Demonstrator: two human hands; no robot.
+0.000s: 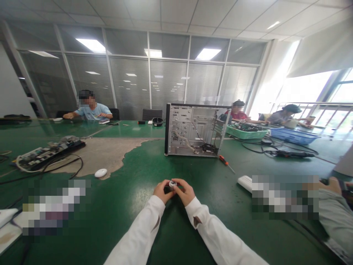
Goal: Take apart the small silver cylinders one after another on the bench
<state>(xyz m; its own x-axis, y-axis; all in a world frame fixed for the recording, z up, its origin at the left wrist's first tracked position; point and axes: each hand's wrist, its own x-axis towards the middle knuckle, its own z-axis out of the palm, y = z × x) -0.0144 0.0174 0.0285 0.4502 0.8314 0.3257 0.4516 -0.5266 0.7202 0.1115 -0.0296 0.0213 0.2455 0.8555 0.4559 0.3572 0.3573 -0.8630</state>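
Observation:
Between the fingertips of both hands is a small round part (173,183), white or silvery with a dark middle, too small to name. My left hand (162,191) pinches it from the left, with the thumb and a finger curved into a ring. From the other side my right hand (185,191) closes on it, thumb below and forefinger above. Both hands are over the green table (132,224). Beyond them stands an open computer case (193,130), its metal inside and loose cables facing me. An orange-handled screwdriver (224,160) lies by its lower right corner.
A white oval piece (100,173) lies at the left near a power strip (49,152) with cables. A green basket (246,133), a blue basket (293,136) and a black corded tool (295,153) are at the right. Several people sit around; one sleeve (335,217) is close at my right.

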